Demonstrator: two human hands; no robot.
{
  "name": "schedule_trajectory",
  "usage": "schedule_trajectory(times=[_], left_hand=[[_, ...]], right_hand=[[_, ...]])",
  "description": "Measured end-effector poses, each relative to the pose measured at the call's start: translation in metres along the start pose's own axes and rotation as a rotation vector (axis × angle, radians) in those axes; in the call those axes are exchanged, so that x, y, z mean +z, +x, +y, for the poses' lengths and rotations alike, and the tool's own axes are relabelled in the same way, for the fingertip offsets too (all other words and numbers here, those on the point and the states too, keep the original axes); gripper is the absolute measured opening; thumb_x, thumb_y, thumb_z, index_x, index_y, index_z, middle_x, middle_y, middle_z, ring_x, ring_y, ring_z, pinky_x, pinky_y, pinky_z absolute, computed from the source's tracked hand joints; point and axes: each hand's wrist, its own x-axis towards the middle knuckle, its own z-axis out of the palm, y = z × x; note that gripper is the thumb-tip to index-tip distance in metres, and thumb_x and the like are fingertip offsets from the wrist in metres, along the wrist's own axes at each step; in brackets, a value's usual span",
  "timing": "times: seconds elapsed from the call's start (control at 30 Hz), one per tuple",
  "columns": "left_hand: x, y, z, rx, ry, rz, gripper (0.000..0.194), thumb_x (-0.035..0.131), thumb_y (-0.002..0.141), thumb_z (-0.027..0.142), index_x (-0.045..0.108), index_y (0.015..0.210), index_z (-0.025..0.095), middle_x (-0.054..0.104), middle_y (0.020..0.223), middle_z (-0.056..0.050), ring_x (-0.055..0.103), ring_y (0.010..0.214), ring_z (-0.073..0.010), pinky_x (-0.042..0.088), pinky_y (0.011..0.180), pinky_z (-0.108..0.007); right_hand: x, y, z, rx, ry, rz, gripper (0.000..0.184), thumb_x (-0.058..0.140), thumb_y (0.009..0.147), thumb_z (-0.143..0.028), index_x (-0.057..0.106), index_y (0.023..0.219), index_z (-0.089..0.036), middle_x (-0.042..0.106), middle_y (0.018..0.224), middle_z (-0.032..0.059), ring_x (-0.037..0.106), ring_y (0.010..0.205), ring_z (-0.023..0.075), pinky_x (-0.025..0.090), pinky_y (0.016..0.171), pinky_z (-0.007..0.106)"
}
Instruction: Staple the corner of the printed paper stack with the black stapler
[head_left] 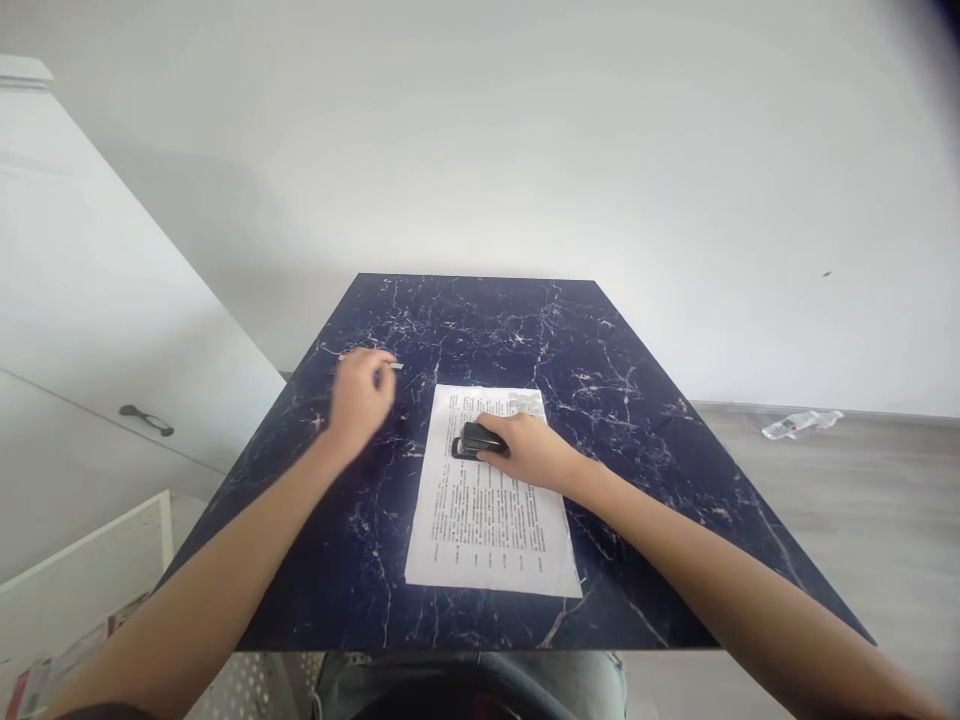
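Observation:
Over the printed paper sheets, my right hand is closed around a black stapler, whose front end points left. Part of the stapler is hidden by my fingers. To the left of the paper, above the table, my left hand pinches a small pale green piece between thumb and fingertips. Only its end shows, too little to tell its kind.
The dark blue marbled table reaches to the white wall. At left stands a white cabinet with a dark handle. A clear plastic package lies on the floor at right. A white perforated basket is below left.

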Motion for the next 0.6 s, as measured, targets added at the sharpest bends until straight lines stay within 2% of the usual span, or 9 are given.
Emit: schedule_trajectory(times=[0.03, 0.1, 0.2, 0.3, 0.43, 0.53, 0.6], left_hand=[[0.012, -0.005, 0.02, 0.075, -0.042, -0.103, 0.031, 0.045, 0.103, 0.026, 0.07, 0.12, 0.018, 0.073, 0.123, -0.012, 0.063, 0.119, -0.0286, 0.046, 0.11, -0.045], [0.035, -0.014, 0.047, 0.141, -0.036, -0.264, 0.036, 0.048, 0.105, 0.03, 0.064, 0.134, 0.016, 0.068, 0.138, -0.014, 0.058, 0.13, -0.0307, 0.045, 0.112, -0.047], [0.054, -0.024, 0.059, 0.167, 0.035, -0.399, 0.038, 0.052, 0.105, 0.033, 0.062, 0.137, 0.016, 0.062, 0.145, -0.016, 0.053, 0.135, -0.0354, 0.043, 0.111, -0.053], [0.054, -0.024, 0.055, 0.179, 0.01, -0.437, 0.027, 0.056, 0.103, 0.029, 0.064, 0.126, 0.018, 0.064, 0.138, -0.015, 0.057, 0.127, -0.0348, 0.044, 0.107, -0.053], [0.042, -0.018, 0.052, 0.086, -0.242, -0.413, 0.015, 0.057, 0.102, 0.024, 0.062, 0.115, 0.021, 0.071, 0.118, -0.008, 0.066, 0.109, -0.0263, 0.05, 0.097, -0.044], [0.038, -0.013, 0.05, -0.034, -0.421, -0.422, 0.014, 0.06, 0.101, 0.027, 0.062, 0.115, 0.023, 0.072, 0.105, -0.003, 0.068, 0.085, -0.0184, 0.052, 0.077, -0.033], [0.039, -0.011, 0.047, -0.085, -0.474, -0.411, 0.016, 0.062, 0.1, 0.028, 0.062, 0.115, 0.025, 0.072, 0.104, -0.001, 0.067, 0.08, -0.0163, 0.051, 0.072, -0.031]], right_hand=[[0.001, 0.001, -0.003, -0.013, -0.006, 0.002, 0.019, 0.067, 0.095, -0.027, 0.064, 0.113, -0.021, 0.074, 0.089, 0.0046, 0.063, 0.073, 0.0191, 0.035, 0.06, 0.029], [0.001, 0.003, -0.007, -0.039, -0.027, 0.02, 0.022, 0.067, 0.095, -0.025, 0.064, 0.116, -0.02, 0.075, 0.095, 0.007, 0.064, 0.078, 0.0209, 0.037, 0.062, 0.03], [-0.008, -0.002, -0.003, -0.048, -0.015, 0.045, 0.02, 0.068, 0.093, -0.022, 0.066, 0.113, -0.02, 0.075, 0.096, 0.0069, 0.066, 0.081, 0.0217, 0.04, 0.064, 0.032], [-0.032, -0.018, 0.022, 0.044, 0.086, 0.108, 0.013, 0.067, 0.092, -0.023, 0.066, 0.105, -0.022, 0.075, 0.092, 0.0045, 0.066, 0.077, 0.0194, 0.044, 0.066, 0.032], [-0.066, -0.036, 0.075, 0.253, 0.036, 0.221, 0.01, 0.066, 0.09, -0.026, 0.066, 0.1, -0.023, 0.075, 0.089, 0.0051, 0.065, 0.073, 0.0203, 0.044, 0.064, 0.033], [-0.074, -0.04, 0.108, 0.344, -0.069, 0.193, 0.011, 0.068, 0.088, -0.027, 0.065, 0.098, -0.023, 0.074, 0.086, 0.0046, 0.065, 0.074, 0.0226, 0.041, 0.064, 0.034], [-0.071, -0.039, 0.12, 0.368, -0.096, 0.146, 0.011, 0.069, 0.086, -0.027, 0.063, 0.094, -0.022, 0.073, 0.084, 0.0046, 0.064, 0.074, 0.023, 0.039, 0.064, 0.033]])
